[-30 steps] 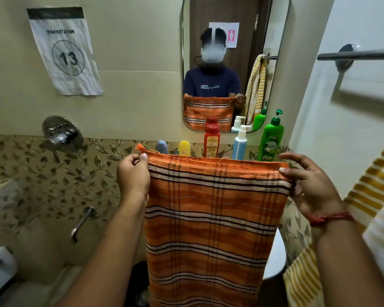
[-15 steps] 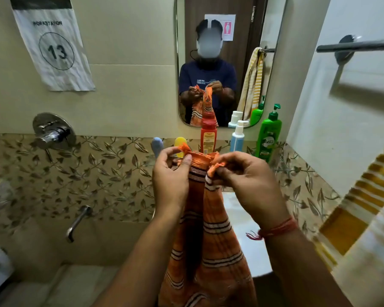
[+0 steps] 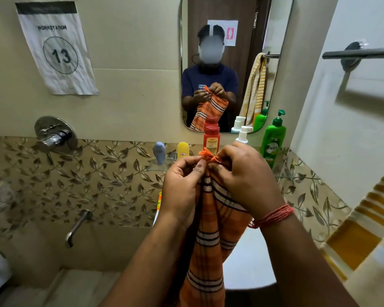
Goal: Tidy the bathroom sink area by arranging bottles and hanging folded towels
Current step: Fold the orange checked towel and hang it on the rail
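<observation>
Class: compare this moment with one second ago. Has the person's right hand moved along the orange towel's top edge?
Yes. The right hand has swung inward to meet the left hand, from below the green bottle to below the red bottle, folding the orange towel.

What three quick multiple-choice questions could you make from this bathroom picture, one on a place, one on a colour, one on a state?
1. Where does the green pump bottle stand?
A. Right of the red bottle
B. Left of the wall tap
C. On the floor

2. What colour is the towel being held?
A. Blue
B. Orange with stripes
C. Plain white

3. How is that towel held?
A. Spread flat
B. Hung on the rail
C. Top corners pinched together

Answers: 1 A, it is rightmost on the ledge. 2 B, orange cloth with dark and white bands. 3 C, the left hand and right hand meet at its top.
</observation>
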### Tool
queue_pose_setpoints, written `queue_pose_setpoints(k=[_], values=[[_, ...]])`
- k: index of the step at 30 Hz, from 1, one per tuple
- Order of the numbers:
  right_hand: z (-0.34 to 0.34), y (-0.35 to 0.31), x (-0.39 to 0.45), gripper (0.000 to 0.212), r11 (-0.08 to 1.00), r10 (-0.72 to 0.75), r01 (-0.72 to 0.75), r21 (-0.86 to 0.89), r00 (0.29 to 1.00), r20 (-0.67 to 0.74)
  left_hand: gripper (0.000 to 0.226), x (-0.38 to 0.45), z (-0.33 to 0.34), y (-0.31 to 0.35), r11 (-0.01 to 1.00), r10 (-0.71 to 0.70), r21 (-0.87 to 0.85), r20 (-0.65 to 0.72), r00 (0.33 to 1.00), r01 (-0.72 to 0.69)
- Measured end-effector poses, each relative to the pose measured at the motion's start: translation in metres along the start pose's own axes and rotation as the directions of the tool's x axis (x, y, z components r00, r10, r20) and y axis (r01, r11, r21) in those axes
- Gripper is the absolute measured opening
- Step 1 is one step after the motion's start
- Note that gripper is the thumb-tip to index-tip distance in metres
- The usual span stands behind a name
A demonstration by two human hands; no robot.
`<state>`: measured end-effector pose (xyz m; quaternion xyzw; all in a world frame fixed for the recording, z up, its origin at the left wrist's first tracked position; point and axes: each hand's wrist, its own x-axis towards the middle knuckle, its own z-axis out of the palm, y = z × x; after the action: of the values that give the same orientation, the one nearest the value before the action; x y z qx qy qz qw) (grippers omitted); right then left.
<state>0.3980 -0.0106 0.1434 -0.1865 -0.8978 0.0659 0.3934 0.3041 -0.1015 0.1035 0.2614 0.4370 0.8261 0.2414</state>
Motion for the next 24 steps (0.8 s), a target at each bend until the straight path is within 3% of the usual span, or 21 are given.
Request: queue_pose_setpoints(k=[7,11,14,17,19,21,24], values=[[0.0,0.001,0.005,0.013,0.999,0.021,-0.022,0.03,1.0,0.017,0.023,0.008,-0.007,0.004,0.998,0.048,0.023,0.079,0.996,-0.05],[-0.005,0.019,0.004,0.022,0.965,0.036,-0.113,0.237,0.951,0.306,0.012,0.017,-0.01,0.004,0.997,0.055,0.054,-0.008,0.998,-0.055],[-0.004,0.041,-0.003,0.032,0.981,0.117,-0.177,0.082,0.87,0.479,0.014,0.024,-0.012,0.006,0.993,0.093,0.07,-0.033,0.995,-0.09],[-0.011,0.059,-0.004,0.04,0.956,0.294,-0.251,-0.155,0.843,0.451,0.019,0.034,-0.014,0.007,0.991,0.125,0.064,-0.088,0.988,-0.119],[-0.027,0.059,-0.003,0.034,0.946,0.324,-0.288,-0.149,0.832,0.45,0.018,0.041,-0.016,0.005,0.991,0.109,0.092,-0.133,0.985,-0.097],[-0.041,0.039,-0.006,0.015,0.976,0.159,-0.214,0.048,0.838,0.521,0.018,0.049,-0.019,0.0,0.989,0.09,0.13,-0.207,0.974,-0.064],[-0.051,-0.002,-0.012,0.001,0.965,-0.191,0.046,0.257,0.795,0.576,0.018,0.059,-0.021,-0.003,0.983,0.076,0.178,-0.242,0.967,-0.033]])
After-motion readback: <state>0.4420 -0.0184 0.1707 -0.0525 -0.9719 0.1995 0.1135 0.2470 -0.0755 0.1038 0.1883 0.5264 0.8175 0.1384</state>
